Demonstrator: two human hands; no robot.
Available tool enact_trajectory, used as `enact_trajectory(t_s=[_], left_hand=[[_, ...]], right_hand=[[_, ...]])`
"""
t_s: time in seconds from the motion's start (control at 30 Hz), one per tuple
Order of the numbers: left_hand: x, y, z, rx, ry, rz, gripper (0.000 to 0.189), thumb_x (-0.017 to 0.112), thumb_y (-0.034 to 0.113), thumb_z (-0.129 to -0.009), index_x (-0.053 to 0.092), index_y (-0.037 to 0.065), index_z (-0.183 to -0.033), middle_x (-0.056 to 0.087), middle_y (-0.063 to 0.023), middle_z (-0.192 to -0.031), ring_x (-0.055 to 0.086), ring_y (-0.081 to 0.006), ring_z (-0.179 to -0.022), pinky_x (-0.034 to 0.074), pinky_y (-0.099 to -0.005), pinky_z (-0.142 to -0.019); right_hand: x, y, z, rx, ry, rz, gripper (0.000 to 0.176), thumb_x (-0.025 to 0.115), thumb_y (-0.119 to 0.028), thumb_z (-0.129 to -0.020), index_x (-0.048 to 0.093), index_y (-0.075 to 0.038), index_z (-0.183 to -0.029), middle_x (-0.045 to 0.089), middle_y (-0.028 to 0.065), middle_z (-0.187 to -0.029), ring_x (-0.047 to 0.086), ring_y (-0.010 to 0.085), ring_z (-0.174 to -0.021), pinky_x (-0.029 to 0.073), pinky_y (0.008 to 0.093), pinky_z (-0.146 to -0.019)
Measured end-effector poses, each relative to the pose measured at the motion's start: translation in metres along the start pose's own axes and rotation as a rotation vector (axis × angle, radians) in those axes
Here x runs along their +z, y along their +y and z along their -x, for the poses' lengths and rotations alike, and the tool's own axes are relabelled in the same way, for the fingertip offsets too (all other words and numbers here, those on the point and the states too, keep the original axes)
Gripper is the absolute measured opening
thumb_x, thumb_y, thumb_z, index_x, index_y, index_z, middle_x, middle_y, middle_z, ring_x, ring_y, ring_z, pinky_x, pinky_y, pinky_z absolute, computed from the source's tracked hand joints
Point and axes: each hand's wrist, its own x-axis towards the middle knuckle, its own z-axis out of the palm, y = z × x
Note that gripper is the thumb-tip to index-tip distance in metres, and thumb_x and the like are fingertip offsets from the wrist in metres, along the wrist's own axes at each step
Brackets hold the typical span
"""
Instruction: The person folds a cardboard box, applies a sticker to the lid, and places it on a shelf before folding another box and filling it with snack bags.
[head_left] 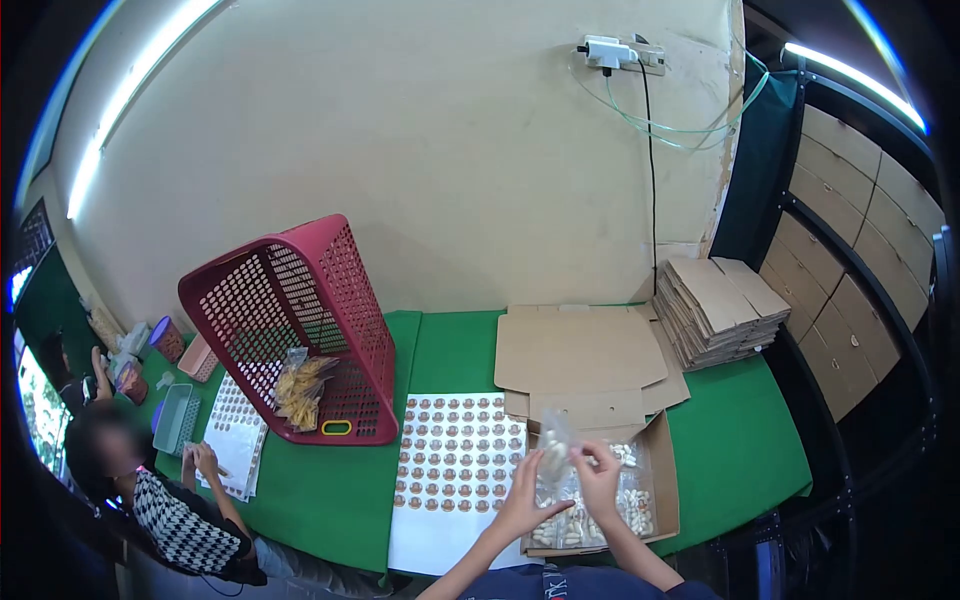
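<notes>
Above an open cardboard box (665, 480), a small clear bag (554, 445) with pale pieces in it is held between my two hands. My left hand (530, 495) has its fingers against the bag's lower left side. My right hand (597, 480) pinches the bag's right edge. Several clear bags of pale pieces (635, 505) lie in the box under my hands. Left of the box is a white sheet (455, 465) with rows of round brown stickers; its lower part bears none.
A red basket (370, 340) lies tipped on its side on the green table (330, 500), bags of yellow pieces (302, 390) inside. Flattened cardboard (580, 350) and a cardboard stack (720, 310) stand behind. At the far left, a seated person works beside small baskets (177, 418).
</notes>
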Motion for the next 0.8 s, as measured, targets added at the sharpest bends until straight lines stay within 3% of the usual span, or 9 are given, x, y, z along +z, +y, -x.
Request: enact_trajectory(t_s=[0.13,0.23,0.3,0.4,0.53,0.57,0.67,0.7,0.8], left_hand=[[0.011,-0.028,0.006,-0.05,-0.091,0.203,0.051,0.062,0.018,-0.078,0.038,0.0,-0.119,0.047,-0.0222,-0.108,0.048,-0.0335,-0.104,0.041,-0.0394,-0.082],[-0.003,-0.032,0.007,-0.327,-0.131,0.262,0.031,0.058,0.019,-0.082,0.05,-0.002,-0.104,0.055,-0.0148,-0.081,0.055,-0.0175,-0.077,0.044,-0.0271,-0.068],[0.012,-0.072,0.022,-0.384,-0.087,0.363,0.026,0.054,0.022,-0.086,0.053,0.0,-0.101,0.058,-0.0051,-0.074,0.051,-0.0058,-0.069,0.041,-0.0188,-0.062],[0.003,-0.053,0.015,-0.556,-0.154,0.823,0.031,0.053,0.025,-0.087,0.052,-0.001,-0.103,0.059,-0.0031,-0.081,0.052,-0.0065,-0.072,0.042,-0.0196,-0.064],[0.028,-0.044,0.016,-0.417,-0.278,0.671,0.044,0.051,0.033,-0.088,0.047,-0.003,-0.113,0.059,-0.0042,-0.087,0.054,-0.0079,-0.079,0.043,-0.0211,-0.07],[0.056,-0.073,0.027,-0.427,-0.352,0.559,0.053,0.052,0.039,-0.085,0.042,-0.002,-0.118,0.057,-0.0132,-0.1,0.055,-0.0165,-0.091,0.043,-0.0273,-0.078],[0.073,-0.044,0.024,0.063,-0.294,0.037,0.063,0.054,0.042,-0.082,0.036,-0.002,-0.123,0.046,-0.0233,-0.116,0.048,-0.0291,-0.106,0.039,-0.033,-0.089],[0.083,-0.049,0.026,0.023,-0.46,0.101,0.069,0.056,0.042,-0.08,0.029,0.003,-0.129,0.032,-0.0231,-0.129,0.033,-0.0352,-0.12,0.031,-0.0424,-0.097],[0.111,-0.052,0.042,0.254,-0.656,-0.293,0.073,0.057,0.042,-0.077,0.025,0.008,-0.133,0.03,-0.0168,-0.134,0.029,-0.0328,-0.124,0.027,-0.0492,-0.097]], right_hand=[[0.015,-0.016,0.015,-0.044,-0.248,0.005,0.016,0.059,-0.002,-0.077,0.06,0.001,-0.093,0.055,0.0087,-0.094,0.056,0.0136,-0.084,0.049,0.0248,-0.067],[0.006,-0.006,0.008,-0.131,-0.242,0.188,0.026,0.064,-0.007,-0.075,0.058,-0.001,-0.1,0.054,0.0093,-0.098,0.054,0.0146,-0.086,0.046,0.025,-0.072],[-0.002,-0.002,0.006,-0.04,-0.21,0.3,0.032,0.065,-0.009,-0.074,0.056,-0.001,-0.103,0.054,0.0106,-0.099,0.054,0.0145,-0.089,0.046,0.0252,-0.072],[-0.021,0.014,0.006,0.284,-0.384,0.158,0.038,0.067,-0.014,-0.075,0.052,0.0,-0.107,0.056,0.0103,-0.097,0.055,0.0124,-0.086,0.046,0.0247,-0.07],[-0.049,0.038,0.015,0.5,-0.436,-0.105,0.032,0.067,-0.014,-0.075,0.056,0.0,-0.102,0.06,0.0043,-0.088,0.056,0.0082,-0.076,0.045,0.0212,-0.066],[-0.061,0.043,0.014,0.492,-0.404,-0.09,0.031,0.067,-0.013,-0.075,0.057,0.0,-0.101,0.06,0.0038,-0.087,0.055,0.0076,-0.075,0.044,0.0208,-0.065],[-0.104,0.077,0.019,0.464,-0.154,0.009,0.018,0.065,-0.009,-0.076,0.059,-0.001,-0.091,0.06,0.0014,-0.082,0.054,0.0065,-0.071,0.043,0.0196,-0.063],[-0.117,0.078,0.02,0.47,-0.095,0.003,0.02,0.065,-0.01,-0.076,0.057,0.001,-0.092,0.06,0.0038,-0.083,0.055,0.0088,-0.074,0.044,0.0221,-0.065],[-0.155,0.093,0.03,0.536,-0.007,0.022,0.024,0.064,-0.009,-0.076,0.053,0.003,-0.093,0.059,0.007,-0.085,0.056,0.0115,-0.077,0.045,0.0247,-0.066]])
